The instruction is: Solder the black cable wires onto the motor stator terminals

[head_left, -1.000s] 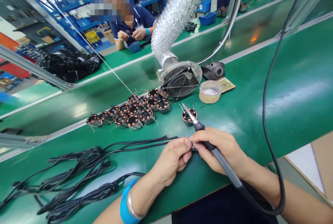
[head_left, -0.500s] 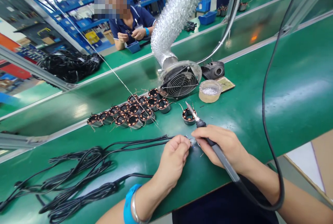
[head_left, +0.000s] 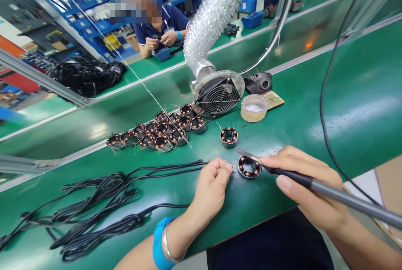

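My left hand (head_left: 216, 180) pinches the wire end of a black cable (head_left: 179, 169), whose thin bared tips poke out to the right of the fingers. Just beyond those tips lies a round motor stator (head_left: 241, 173) with copper windings. My right hand (head_left: 309, 182) grips a soldering iron (head_left: 329, 190) like a pen. The iron's metal tip points left, over the top edge of that stator. Whether it touches the stator, I cannot tell. A second stator (head_left: 229, 142) stands alone a little farther back.
Several stators (head_left: 163, 143) cluster back left, near coiled black cables (head_left: 103, 219). A fume fan (head_left: 218, 98) on a silver duct (head_left: 207, 23) hangs behind. A round tub (head_left: 251, 115) stands beside it. Across the bench sits a person (head_left: 169, 16).
My right hand with the soldering iron has moved right and swung the tip down from the rear stator to the near one, now uncovered. My left hand has barely moved.
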A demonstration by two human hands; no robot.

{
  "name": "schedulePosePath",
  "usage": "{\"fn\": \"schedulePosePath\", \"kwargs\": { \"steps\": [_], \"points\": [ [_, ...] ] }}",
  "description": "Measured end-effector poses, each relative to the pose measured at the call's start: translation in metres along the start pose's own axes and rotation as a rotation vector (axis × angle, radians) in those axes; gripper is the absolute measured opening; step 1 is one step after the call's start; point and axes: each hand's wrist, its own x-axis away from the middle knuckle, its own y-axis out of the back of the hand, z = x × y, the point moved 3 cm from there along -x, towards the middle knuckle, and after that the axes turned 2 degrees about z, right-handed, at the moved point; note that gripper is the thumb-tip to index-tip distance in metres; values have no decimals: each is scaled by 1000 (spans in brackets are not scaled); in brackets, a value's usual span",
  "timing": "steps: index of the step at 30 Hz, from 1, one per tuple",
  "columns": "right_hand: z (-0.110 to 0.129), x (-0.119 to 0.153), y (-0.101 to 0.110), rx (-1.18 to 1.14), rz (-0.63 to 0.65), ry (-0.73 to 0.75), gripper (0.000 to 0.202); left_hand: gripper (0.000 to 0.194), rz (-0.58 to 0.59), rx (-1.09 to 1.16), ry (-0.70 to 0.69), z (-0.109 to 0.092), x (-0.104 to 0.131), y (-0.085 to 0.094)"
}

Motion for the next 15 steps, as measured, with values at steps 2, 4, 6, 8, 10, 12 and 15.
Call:
{"fn": "schedulePosePath", "kwargs": {
  "steps": [2,4,6,8,10,12,15],
  "points": [
    [-8,6,4,-87,-105,-67,22,33,-7,-12,-4,-1,0,0],
    [-17,10,5,-166,-187,-135,18,34,-11,-20,-5,-2,0,-1],
    [-24,12,3,-209,-215,-187,16,35,-16,-30,-8,-2,0,-1],
    [-27,11,0,-221,-212,-221,15,36,-21,-40,-13,-2,1,-2],
    [-28,10,-3,-233,-205,-232,14,36,-24,-48,-17,-2,1,-2],
    [-27,9,-4,-244,-197,-224,14,35,-25,-54,-21,-2,1,-2],
    [-25,8,-5,-237,-177,-204,15,33,-23,-66,-27,-2,1,-2]
  ]
}}
